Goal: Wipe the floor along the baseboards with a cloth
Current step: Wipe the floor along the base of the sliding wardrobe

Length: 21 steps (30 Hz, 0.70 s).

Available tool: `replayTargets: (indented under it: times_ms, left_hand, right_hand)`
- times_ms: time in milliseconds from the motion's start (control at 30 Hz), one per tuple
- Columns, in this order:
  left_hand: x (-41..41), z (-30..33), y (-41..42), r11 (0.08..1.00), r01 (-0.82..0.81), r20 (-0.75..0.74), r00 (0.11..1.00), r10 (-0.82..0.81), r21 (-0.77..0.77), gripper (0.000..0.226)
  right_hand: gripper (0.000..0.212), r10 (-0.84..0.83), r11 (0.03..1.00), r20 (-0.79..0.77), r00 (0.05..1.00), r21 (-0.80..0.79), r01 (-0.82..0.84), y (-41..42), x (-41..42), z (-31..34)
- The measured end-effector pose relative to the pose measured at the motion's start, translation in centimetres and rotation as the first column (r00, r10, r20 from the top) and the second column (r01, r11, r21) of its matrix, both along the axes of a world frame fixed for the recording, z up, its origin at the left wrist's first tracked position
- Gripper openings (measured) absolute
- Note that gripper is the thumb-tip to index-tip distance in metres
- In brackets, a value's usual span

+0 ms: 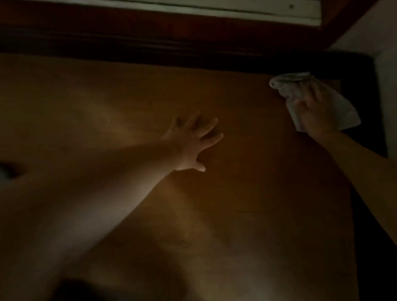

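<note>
One crumpled white cloth (pixel 289 87) lies on the brown wooden floor (pixel 108 91) in the far right corner, touching the dark wooden baseboard (pixel 366 106). Its long axis runs from the bunched far-left end toward the flatter near-right end. The right hand (pixel 315 111) presses down on it, fingers laid over the fabric. The left hand (pixel 192 143) rests flat on the bare floor, fingers spread apart, well apart from the cloth. No writing can be read in the dim light.
</note>
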<state>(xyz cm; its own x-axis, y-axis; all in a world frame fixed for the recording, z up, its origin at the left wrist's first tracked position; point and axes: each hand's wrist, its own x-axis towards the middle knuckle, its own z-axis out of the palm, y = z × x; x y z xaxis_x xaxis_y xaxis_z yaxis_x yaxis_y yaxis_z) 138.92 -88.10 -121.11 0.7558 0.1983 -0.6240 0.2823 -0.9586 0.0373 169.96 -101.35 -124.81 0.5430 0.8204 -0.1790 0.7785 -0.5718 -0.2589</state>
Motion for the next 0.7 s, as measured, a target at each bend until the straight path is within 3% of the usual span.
replayTargets:
  times_ms: [67,167,267,433,567,633,700]
  left_hand:
    - [0.7,-0.2,0.2,1.000,0.027,0.033,0.999,-0.027,0.007,0.093]
    - [0.2,-1.3,0.2,1.000,0.024,0.056,0.998,-0.023,-0.014,0.093]
    - [0.2,-1.4,0.0,0.999,-0.001,0.078,0.997,0.004,-0.039,0.093]
    - [0.6,-0.2,0.0,0.999,0.011,0.005,1.000,-0.011,-0.047,0.093]
    - [0.6,-0.2,0.1,0.997,-0.005,0.011,1.000,0.006,-0.072,0.093]
    - [0.6,-0.3,-0.1,0.996,-0.014,0.015,1.000,0.016,-0.090,0.093]
    - [0.6,-0.5,0.0,0.995,-0.019,0.016,1.000,0.021,-0.097,0.093]
  right_hand:
    - [0.075,-0.041,0.999,-0.033,0.999,-0.022,0.040,-0.1,-0.1,-0.2]
    - [0.070,-0.069,0.996,-0.036,0.997,-0.051,0.067,0.3,-0.5,-0.1]
    - [0.077,-0.048,0.999,-0.036,0.998,-0.023,0.048,0.0,-0.4,-0.3]
    - [0.080,-0.087,0.996,-0.080,0.993,-0.044,0.083,0.2,-0.9,0.5]
    - [0.083,-0.048,0.996,-0.091,0.995,-0.083,0.040,0.2,-0.2,0.4]
    - [0.074,-0.017,0.993,-0.097,0.995,-0.116,0.005,0.2,-0.1,0.6]
    - [0.060,0.180,0.979,-0.113,0.977,-0.073,-0.188,0.7,-0.9,0.9]
